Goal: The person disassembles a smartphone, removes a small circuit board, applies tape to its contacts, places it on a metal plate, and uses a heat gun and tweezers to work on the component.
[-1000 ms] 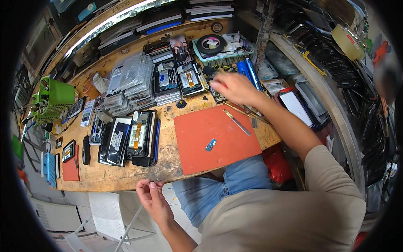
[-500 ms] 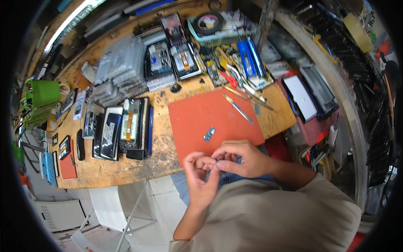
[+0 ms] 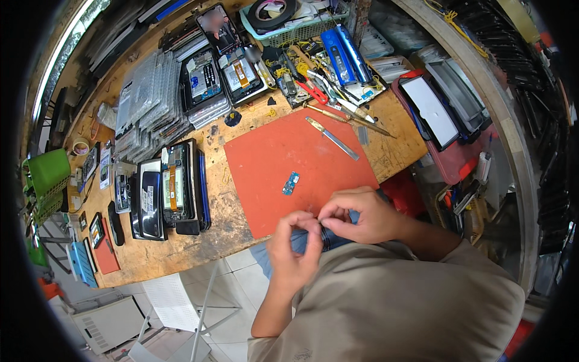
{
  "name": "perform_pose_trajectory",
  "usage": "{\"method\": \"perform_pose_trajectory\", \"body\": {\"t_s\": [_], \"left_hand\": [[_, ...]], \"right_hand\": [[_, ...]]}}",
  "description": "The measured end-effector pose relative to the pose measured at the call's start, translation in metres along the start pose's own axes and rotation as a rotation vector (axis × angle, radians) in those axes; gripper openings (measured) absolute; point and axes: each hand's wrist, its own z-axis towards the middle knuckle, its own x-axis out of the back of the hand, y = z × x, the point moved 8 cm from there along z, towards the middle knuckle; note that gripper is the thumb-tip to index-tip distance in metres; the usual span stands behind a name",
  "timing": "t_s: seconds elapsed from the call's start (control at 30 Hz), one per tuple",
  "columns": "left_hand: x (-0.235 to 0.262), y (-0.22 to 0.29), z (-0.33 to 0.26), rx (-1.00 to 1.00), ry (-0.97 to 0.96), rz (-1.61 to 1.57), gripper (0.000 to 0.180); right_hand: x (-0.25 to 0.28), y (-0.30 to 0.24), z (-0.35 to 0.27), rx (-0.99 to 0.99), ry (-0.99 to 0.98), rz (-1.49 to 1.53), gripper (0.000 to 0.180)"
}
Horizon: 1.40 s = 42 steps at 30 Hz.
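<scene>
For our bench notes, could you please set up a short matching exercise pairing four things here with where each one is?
Things:
1. small blue circuit board
2. metal blade tool
3. green basket
4. roll of black tape

Places:
A. far left edge of the bench
B. in the mesh tray at the back
C. middle of the red mat
D. upper right part of the red mat

Pairs: 1-C, 2-D, 3-A, 4-B

Both hands, left hand [image 3: 294, 250] and right hand [image 3: 360, 216], pinch something too small to tell the material, right at the near edge of the matt, smooth orange-red mat [image 3: 301, 166] that looks like rubber. Just beyond the grip a small blue circuit board [image 3: 291, 183] lies on the mat; further out, a bare-metal, slightly shiny blade tool [image 3: 332, 138]. Around the mat the workbench [image 3: 181, 247] is worn raw wood, rough and stained; left of the grip, opened phones [image 3: 166, 190] show glossy black glass.
</scene>
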Motion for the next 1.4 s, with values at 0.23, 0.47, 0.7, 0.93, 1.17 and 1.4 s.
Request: {"method": "perform_pose_trajectory", "body": {"t_s": [0.23, 0.47, 0.7, 0.93, 1.17, 1.4], "left_hand": [[0.013, 0.012, 0.050, -0.274, 0.153, 0.761, 0.018], [0.017, -0.021, 0.052, 0.082, 0.180, 0.173, 0.010], [0.009, -0.018, 0.039, 0.177, 0.208, -0.742, 0.015], [0.021, -0.009, 0.027, 0.124, 0.266, -0.637, 0.021], [0.022, -0.009, 0.021, 0.102, 0.231, -0.528, 0.015], [0.015, -0.010, 0.017, 0.113, 0.205, -0.561, 0.015]], "right_hand": [[0.012, -0.004, 0.007, 0.176, 0.278, 0.010, 0.015], [0.020, 0.010, 0.002, 0.093, 0.361, 0.255, 0.016], [-0.003, 0.007, 0.023, 0.083, 0.314, 0.610, 0.017], [-0.017, -0.005, 0.034, 0.083, 0.254, 0.586, 0.014], [-0.015, -0.010, 0.028, 0.112, 0.261, 0.500, 0.012], [-0.017, -0.007, 0.025, 0.039, 0.321, 0.510, 0.010]]}}
